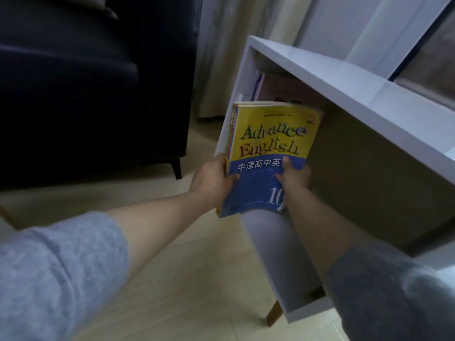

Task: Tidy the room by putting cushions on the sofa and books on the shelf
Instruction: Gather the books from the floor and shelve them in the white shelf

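A small stack of books (268, 143), the top one yellow and blue with "Advance with English" on its cover, is held at the open front of a white shelf (320, 77). My left hand (211, 180) grips the stack's left edge, thumb on the cover. My right hand (294, 178) grips its right side, fingers curled over the cover. The stack's far end reaches into the shelf compartment. Inside, a pinkish book (275, 91) and other books stand against the left wall.
A dark sofa (93, 82) stands to the left on a black leg (176, 168), with a grey cushion (105, 7) partly showing at its top. Light wooden floor (172, 279) lies below. The shelf has a wooden leg (274, 313). Curtains (221, 45) hang behind.
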Demonstrator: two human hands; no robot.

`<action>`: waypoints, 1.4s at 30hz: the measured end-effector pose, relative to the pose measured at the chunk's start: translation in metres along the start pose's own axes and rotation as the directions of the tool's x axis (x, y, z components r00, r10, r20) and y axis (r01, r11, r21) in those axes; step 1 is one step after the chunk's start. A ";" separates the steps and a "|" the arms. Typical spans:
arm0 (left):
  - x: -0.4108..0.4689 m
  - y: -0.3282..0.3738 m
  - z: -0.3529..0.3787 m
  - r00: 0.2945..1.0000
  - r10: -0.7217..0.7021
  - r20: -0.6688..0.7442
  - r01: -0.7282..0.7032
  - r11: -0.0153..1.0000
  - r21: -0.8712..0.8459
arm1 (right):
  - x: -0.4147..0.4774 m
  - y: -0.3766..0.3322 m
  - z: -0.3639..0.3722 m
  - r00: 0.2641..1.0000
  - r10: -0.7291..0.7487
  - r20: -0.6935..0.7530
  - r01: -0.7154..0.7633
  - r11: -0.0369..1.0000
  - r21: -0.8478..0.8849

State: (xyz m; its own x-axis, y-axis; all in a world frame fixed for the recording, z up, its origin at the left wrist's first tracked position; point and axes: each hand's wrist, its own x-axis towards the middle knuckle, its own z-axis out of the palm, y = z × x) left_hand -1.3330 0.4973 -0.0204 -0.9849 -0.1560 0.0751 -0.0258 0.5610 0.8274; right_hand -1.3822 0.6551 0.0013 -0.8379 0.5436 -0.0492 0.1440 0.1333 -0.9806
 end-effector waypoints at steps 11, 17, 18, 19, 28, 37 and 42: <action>0.023 -0.012 0.022 0.997 0.079 0.010 -0.075 0.977 -0.200 | 0.025 0.004 0.006 0.999 -0.009 -0.044 0.010 1.000 0.016; 0.041 -0.014 0.037 0.997 0.068 -0.022 -0.072 0.945 -0.320 | 0.046 0.015 0.013 0.994 0.066 -0.086 -0.063 0.997 0.044; 0.045 -0.013 0.039 0.996 0.084 -0.021 -0.086 0.944 -0.317 | 0.050 0.015 0.014 0.991 0.090 -0.095 -0.084 0.994 0.069; 0.048 -0.012 0.041 0.995 0.095 -0.025 -0.099 0.943 -0.317 | 0.054 0.015 0.014 0.989 0.114 -0.097 -0.105 0.990 0.094; 0.089 -0.001 0.060 0.987 0.105 -0.121 -0.142 0.926 -0.350 | 0.098 0.010 0.028 0.991 0.117 -0.064 -0.105 0.981 0.161; 0.112 -0.003 0.068 0.956 0.174 -0.236 -0.224 0.953 -0.206 | 0.132 0.017 0.046 0.985 0.169 0.025 -0.169 0.938 0.304; 0.116 -0.002 0.074 0.938 0.186 -0.292 -0.241 0.957 -0.164 | 0.145 0.029 0.045 0.973 0.222 0.065 -0.230 0.910 0.344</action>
State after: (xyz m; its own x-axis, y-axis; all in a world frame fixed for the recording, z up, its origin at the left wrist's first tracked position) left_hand -1.4597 0.5383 -0.0540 -0.8789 -0.2790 0.3868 0.2404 0.4413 0.8646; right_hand -1.5234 0.7002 -0.0430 -0.8173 0.5049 -0.2775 0.1431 -0.2887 -0.9467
